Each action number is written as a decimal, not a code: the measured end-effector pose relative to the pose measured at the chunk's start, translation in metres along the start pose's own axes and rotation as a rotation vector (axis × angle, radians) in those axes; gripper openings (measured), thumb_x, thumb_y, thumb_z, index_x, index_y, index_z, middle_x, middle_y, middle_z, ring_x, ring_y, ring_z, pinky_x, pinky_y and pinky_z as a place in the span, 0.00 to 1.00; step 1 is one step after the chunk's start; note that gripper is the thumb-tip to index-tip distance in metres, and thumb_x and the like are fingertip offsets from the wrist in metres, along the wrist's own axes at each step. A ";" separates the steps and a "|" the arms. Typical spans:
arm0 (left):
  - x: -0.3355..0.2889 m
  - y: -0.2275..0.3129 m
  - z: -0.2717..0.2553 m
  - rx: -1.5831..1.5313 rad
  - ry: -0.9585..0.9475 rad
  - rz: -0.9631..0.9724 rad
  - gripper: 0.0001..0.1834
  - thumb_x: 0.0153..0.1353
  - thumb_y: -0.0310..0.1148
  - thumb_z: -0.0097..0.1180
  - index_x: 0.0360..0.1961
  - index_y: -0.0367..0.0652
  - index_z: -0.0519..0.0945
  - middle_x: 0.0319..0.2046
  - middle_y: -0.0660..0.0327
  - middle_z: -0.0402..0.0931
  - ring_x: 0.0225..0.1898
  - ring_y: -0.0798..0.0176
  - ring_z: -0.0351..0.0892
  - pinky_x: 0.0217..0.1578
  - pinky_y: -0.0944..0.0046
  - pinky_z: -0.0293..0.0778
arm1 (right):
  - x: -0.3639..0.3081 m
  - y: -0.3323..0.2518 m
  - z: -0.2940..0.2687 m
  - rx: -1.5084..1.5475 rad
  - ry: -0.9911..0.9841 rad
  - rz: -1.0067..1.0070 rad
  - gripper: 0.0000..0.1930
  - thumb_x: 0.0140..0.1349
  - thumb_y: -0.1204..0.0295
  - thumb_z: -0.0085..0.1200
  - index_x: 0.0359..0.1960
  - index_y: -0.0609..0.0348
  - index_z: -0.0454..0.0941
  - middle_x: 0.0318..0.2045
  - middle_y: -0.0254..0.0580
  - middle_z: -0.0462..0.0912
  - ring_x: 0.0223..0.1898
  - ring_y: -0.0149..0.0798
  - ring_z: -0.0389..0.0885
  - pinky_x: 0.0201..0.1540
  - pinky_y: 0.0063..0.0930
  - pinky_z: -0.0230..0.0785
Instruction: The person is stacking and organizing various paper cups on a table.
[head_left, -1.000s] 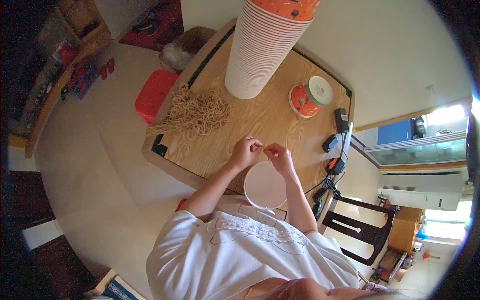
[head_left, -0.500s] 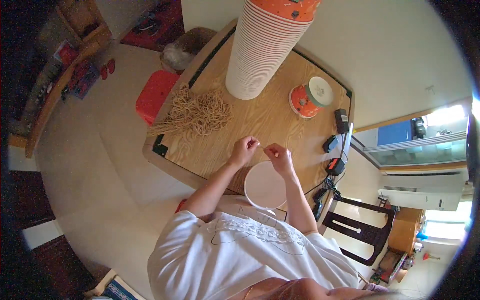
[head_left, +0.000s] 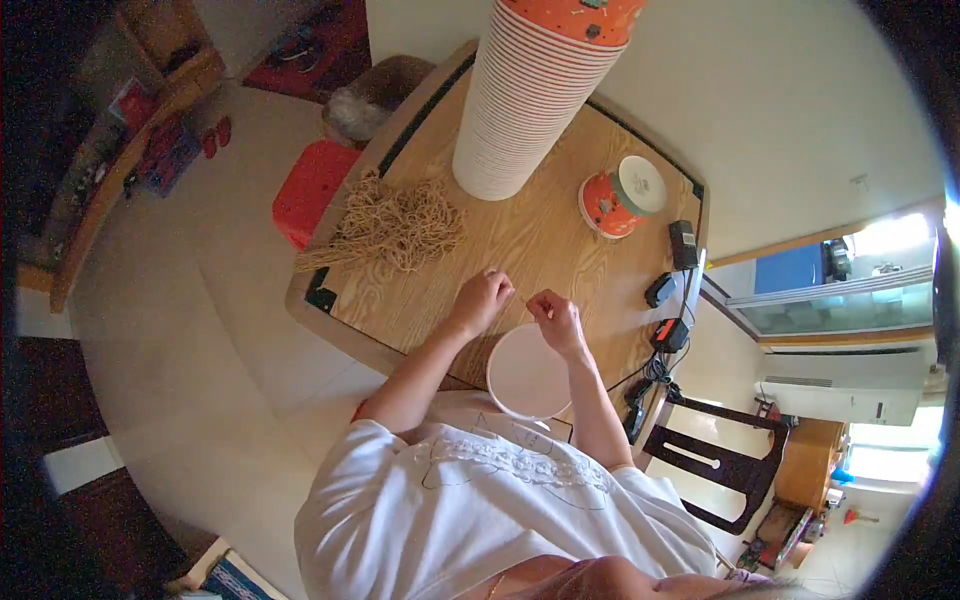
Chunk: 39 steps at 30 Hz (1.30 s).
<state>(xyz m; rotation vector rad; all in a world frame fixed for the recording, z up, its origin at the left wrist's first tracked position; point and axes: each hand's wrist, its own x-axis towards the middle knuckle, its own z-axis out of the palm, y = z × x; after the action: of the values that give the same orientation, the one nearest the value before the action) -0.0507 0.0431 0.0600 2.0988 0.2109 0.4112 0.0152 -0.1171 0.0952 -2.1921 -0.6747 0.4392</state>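
Observation:
Both hands are closed in a pinch above the wooden table [head_left: 560, 270]. My left hand [head_left: 484, 300] and my right hand [head_left: 556, 318] are a short gap apart, with a thin strand, faintly visible, running between their fingertips. It looks like the same tan twine as the loose heap [head_left: 405, 225] beyond my left hand. Just below the hands, against my body, is a round white paper tub [head_left: 530, 372]; its pale round face points up and my right forearm passes over its edge. Neither hand grips the tub.
A tall stack of white paper tubs [head_left: 530, 100] rises at the far side. Right of it sits an orange patterned tub [head_left: 615, 205] turned bottom up. Black chargers with cables [head_left: 668, 335] lie along the right edge. A red stool [head_left: 312, 190] stands left; a dark chair [head_left: 720, 460] is at right.
My hands have drawn slightly apart, the left one shifting a little up and left. My right hand has moved slightly down. The tub and other things stay where they were.

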 end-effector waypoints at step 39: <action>0.025 -0.009 0.044 -0.539 -0.147 -0.361 0.08 0.50 0.34 0.59 0.28 0.41 0.81 0.21 0.63 0.78 0.24 0.74 0.75 0.28 0.71 0.71 | 0.039 0.035 -0.028 0.545 -0.372 0.326 0.11 0.57 0.64 0.51 0.27 0.59 0.77 0.22 0.29 0.75 0.24 0.22 0.70 0.28 0.15 0.63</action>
<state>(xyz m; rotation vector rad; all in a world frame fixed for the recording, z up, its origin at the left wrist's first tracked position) -0.0108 0.0205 0.0359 1.5124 0.3434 0.0790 0.0721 -0.1298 0.0827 -1.7072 -0.3246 1.0827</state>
